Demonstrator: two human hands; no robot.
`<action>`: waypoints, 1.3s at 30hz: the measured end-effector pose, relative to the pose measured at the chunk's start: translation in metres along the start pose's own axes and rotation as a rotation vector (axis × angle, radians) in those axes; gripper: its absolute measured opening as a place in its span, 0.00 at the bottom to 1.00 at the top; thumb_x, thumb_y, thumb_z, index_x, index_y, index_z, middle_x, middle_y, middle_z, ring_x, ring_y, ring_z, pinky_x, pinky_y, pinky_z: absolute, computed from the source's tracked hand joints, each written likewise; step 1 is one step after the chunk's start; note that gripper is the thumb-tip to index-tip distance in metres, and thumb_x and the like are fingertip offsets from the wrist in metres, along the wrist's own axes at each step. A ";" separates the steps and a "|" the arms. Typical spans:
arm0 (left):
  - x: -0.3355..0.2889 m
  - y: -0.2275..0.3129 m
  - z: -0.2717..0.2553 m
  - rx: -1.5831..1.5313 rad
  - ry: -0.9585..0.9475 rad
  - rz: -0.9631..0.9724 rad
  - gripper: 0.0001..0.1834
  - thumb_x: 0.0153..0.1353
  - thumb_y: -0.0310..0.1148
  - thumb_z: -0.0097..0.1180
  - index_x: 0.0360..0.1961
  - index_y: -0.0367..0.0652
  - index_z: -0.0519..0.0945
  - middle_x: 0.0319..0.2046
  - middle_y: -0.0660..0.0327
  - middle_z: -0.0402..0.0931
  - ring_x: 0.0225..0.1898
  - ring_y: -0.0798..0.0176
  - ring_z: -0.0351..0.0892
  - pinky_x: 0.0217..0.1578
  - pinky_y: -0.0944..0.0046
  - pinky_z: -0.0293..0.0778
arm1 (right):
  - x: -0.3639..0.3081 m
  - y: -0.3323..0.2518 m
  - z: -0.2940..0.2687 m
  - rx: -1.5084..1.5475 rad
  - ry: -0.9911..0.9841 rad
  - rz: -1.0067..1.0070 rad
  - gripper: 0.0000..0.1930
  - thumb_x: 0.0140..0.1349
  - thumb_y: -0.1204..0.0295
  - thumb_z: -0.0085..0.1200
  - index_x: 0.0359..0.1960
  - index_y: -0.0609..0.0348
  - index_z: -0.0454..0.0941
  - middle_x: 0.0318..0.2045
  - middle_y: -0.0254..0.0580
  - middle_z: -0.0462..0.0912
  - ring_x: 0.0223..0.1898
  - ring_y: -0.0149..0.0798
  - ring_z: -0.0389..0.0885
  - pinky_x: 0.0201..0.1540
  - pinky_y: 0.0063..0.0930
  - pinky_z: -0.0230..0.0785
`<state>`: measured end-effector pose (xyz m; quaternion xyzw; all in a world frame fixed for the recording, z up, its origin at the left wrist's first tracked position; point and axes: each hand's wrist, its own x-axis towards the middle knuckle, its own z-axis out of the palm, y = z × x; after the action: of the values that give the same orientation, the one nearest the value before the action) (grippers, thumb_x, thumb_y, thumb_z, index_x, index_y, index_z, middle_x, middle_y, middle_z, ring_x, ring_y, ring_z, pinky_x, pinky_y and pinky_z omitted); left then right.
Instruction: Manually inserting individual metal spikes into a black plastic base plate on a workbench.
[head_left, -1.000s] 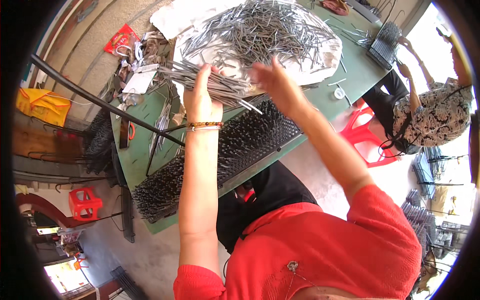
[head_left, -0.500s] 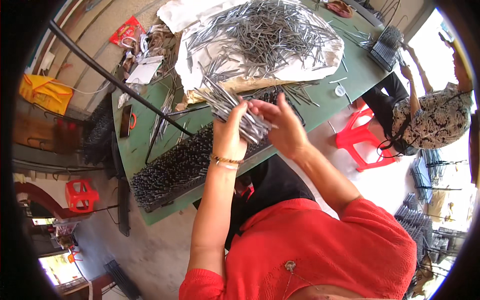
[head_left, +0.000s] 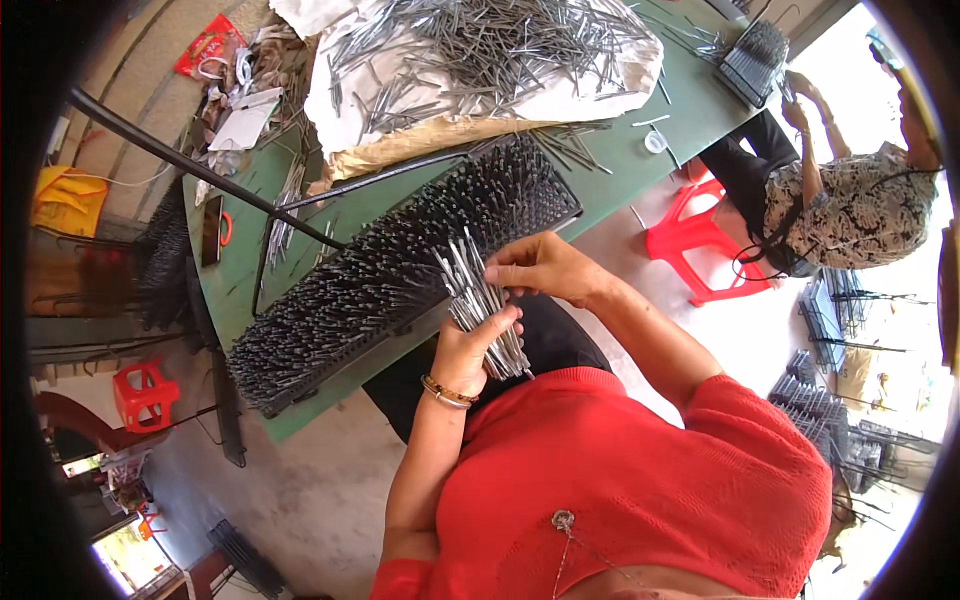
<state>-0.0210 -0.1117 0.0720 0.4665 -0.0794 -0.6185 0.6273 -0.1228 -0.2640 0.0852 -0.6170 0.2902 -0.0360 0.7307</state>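
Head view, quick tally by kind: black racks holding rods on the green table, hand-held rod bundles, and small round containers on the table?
Black racks holding rods: 2 (near rack, far rack)
Rod bundle: 1, in the left hand
Small round container: 1
Total: 4

Green table (head_left: 690, 110). Along its left edge, a dark phone (head_left: 211, 232) beside an orange loop (head_left: 226, 229); toward the far left corner, a white card (head_left: 245, 122). By the near edge, rightward, a small round container (head_left: 656, 142). Off that edge, a red stool (head_left: 700, 242); off the left, a yellow bag (head_left: 70, 202) (bright, creased).
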 end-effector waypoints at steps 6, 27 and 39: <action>0.001 -0.002 0.002 0.095 -0.167 -0.113 0.20 0.55 0.27 0.63 0.48 0.36 0.73 0.32 0.59 0.79 0.29 0.66 0.80 0.31 0.67 0.78 | -0.001 0.017 -0.013 0.201 0.068 0.010 0.14 0.60 0.60 0.60 0.33 0.60 0.83 0.22 0.29 0.79 0.23 0.21 0.72 0.25 0.17 0.62; 0.042 -0.025 0.022 0.054 -0.186 -0.136 0.19 0.57 0.24 0.59 0.49 0.41 0.72 0.37 0.55 0.80 0.33 0.65 0.80 0.32 0.65 0.80 | 0.031 -0.022 -0.086 -0.336 0.572 -0.632 0.11 0.57 0.70 0.63 0.39 0.62 0.83 0.31 0.35 0.84 0.33 0.23 0.78 0.38 0.20 0.71; 0.037 -0.025 0.021 0.081 -0.183 -0.125 0.20 0.56 0.25 0.59 0.50 0.40 0.71 0.40 0.54 0.79 0.32 0.67 0.78 0.31 0.66 0.79 | 0.044 -0.005 -0.082 -0.404 0.622 -0.773 0.09 0.54 0.72 0.64 0.37 0.60 0.83 0.28 0.35 0.83 0.27 0.26 0.76 0.34 0.22 0.69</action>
<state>-0.0444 -0.1481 0.0487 0.4370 -0.1321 -0.6926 0.5585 -0.1232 -0.3556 0.0673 -0.7673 0.2457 -0.4272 0.4103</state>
